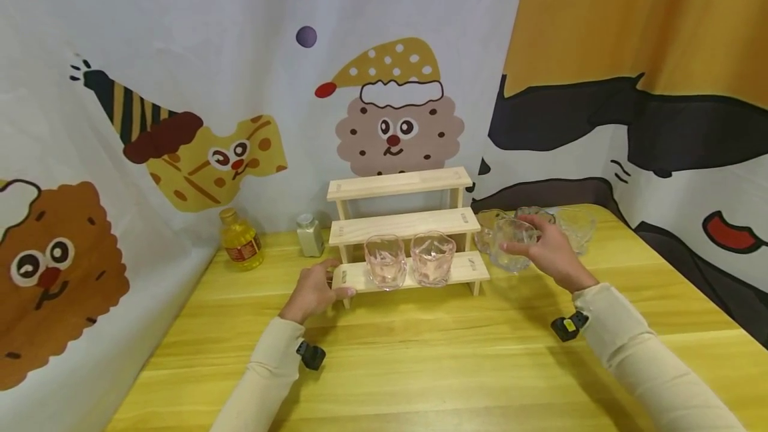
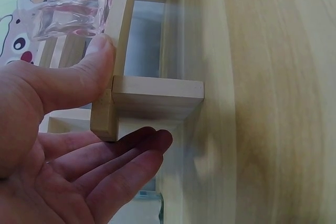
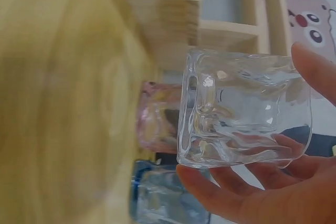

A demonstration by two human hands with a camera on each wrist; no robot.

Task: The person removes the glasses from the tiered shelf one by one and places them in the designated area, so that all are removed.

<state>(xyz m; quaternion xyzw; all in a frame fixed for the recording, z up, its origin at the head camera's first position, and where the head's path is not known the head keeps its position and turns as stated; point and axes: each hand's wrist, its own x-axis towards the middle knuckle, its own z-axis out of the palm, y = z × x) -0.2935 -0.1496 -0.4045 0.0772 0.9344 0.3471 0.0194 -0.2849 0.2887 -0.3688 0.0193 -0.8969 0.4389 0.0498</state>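
Note:
A three-tier wooden rack (image 1: 405, 223) stands on the table, and two pink-tinted glasses, the left one (image 1: 386, 263) and the right one (image 1: 433, 260), sit side by side on its lowest step. My left hand (image 1: 313, 291) holds the left end of that step. In the left wrist view its thumb (image 2: 79, 77) lies on the board, with the fingers extended on the underside. At the rack's right, my right hand (image 1: 555, 252) grips a clear wavy glass (image 3: 241, 111) between thumb and fingers. The glass is off the table, tipped sideways in the right wrist view.
Behind my right hand stand more glasses, among them a pink one (image 3: 156, 116), a bluish one (image 3: 168, 195) and a clear one (image 1: 579, 231). A yellow oil bottle (image 1: 243, 242) and a glass shaker (image 1: 310, 237) are left of the rack. A printed curtain (image 1: 240, 19) hangs behind.

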